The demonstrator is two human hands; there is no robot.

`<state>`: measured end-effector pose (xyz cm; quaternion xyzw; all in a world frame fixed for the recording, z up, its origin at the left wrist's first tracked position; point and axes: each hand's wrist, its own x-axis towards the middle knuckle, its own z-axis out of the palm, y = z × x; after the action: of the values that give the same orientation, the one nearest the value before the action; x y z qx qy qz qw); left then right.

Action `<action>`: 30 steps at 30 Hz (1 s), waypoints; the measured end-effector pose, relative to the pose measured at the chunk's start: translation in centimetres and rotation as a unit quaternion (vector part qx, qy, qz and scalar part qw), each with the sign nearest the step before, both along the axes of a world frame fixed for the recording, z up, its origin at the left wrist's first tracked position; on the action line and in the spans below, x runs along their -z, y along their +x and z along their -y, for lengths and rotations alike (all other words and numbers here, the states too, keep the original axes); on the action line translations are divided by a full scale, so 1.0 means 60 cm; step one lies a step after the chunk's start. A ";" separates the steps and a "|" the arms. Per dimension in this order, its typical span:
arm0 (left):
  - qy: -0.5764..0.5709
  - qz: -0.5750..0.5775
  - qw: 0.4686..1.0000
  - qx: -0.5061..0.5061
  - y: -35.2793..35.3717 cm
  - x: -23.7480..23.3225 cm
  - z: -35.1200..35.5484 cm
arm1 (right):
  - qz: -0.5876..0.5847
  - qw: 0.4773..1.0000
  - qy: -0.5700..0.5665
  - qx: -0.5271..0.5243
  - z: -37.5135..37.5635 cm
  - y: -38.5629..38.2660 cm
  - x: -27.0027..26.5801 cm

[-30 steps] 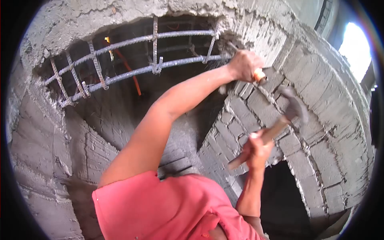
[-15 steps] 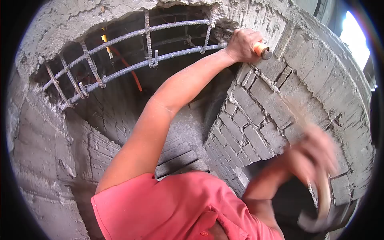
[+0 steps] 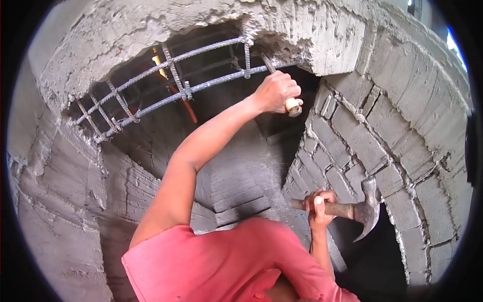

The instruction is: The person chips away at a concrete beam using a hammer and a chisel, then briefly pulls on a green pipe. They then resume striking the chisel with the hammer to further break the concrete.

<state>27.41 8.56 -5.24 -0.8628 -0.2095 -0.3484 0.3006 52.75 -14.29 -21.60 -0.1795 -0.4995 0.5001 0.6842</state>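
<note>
We have the left hand [image 3: 275, 90] clamped around the chisel [image 3: 268, 63], up high, with the steel tip pressed into the broken edge of the concrete [image 3: 312, 35], right where the rebar [image 3: 201, 85] runs into it. The right hand [image 3: 318, 205] is wrapped tight on the wooden handle of the hammer [image 3: 369, 209]. It is held low and well apart from the chisel, head hanging downward (a claw hammer, by the look of it).

We judge this to be the chipping step: chisel set, hammer cocked low. A blow from here calls for a clean upward swing onto the chisel's butt end, which sits just below the gripping hand. The chisel must stay steady against the concrete.

Outward now, the rebar lies bare across a ragged opening, with an orange pipe [image 3: 187, 108] behind it. To the right, a grey brick wall [image 3: 382, 131] with rough mortar joints curves over a dark gap. Daylight [image 3: 454, 43] shows at the far upper right.
</note>
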 end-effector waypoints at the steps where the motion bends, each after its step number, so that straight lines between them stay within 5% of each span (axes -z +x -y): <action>1: 0.007 -0.005 1.000 -0.017 0.002 -0.002 0.001 | 0.013 0.999 -0.025 0.016 0.002 0.013 0.022; 6: -0.022 0.146 0.986 0.075 0.068 -0.065 0.021 | 0.053 0.989 -0.132 0.046 0.008 0.051 0.065; 12: 0.082 -0.003 0.992 0.100 0.141 -0.107 0.029 | 0.061 0.971 -0.194 0.128 -0.019 0.063 0.093; 20: 0.073 -0.051 0.995 0.052 0.137 -0.115 -0.008 | -0.115 0.943 -0.274 0.147 -0.047 0.126 0.103; 28: 0.085 -0.062 0.994 0.008 0.129 -0.119 -0.040 | -0.171 0.931 -0.286 0.148 -0.075 0.144 0.076; 30: 0.079 -0.080 0.994 -0.019 0.130 -0.116 -0.045 | -0.221 0.942 -0.216 0.126 -0.078 0.146 0.063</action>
<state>35.20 11.26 1.70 -0.8575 -0.1727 -0.2880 0.3898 61.49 -9.58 -25.38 -0.2695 -0.1884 0.5330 0.7796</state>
